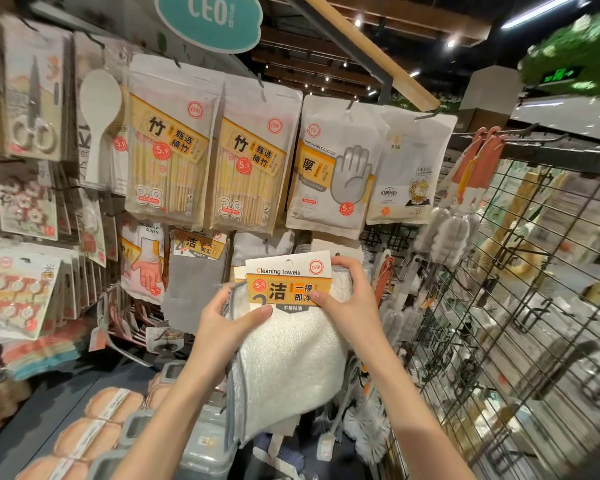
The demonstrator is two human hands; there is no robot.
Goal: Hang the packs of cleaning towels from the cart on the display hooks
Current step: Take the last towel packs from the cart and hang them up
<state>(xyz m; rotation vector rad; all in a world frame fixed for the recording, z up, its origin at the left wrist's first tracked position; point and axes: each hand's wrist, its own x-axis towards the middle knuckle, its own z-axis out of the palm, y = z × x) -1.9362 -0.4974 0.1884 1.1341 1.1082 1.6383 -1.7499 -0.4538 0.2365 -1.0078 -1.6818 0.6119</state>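
A shop's pegboard wall crowded with hanging goods. The pack of cleaning towels (pixel 284 341) is held up before it, left hand (pixel 222 327) and right hand (pixel 347 299) both pinching its card header (pixel 288 275), likely to aim the hole at a hook beside the grey towel pack (pixel 194 271).

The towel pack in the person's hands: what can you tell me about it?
The towel pack is fluffy white cloth with grey-stitched edges, hanging folded under a white and orange card header printed "Cleaning towels", with a hang hole on top. The left hand and right hand grip it by the header, upright before the display.
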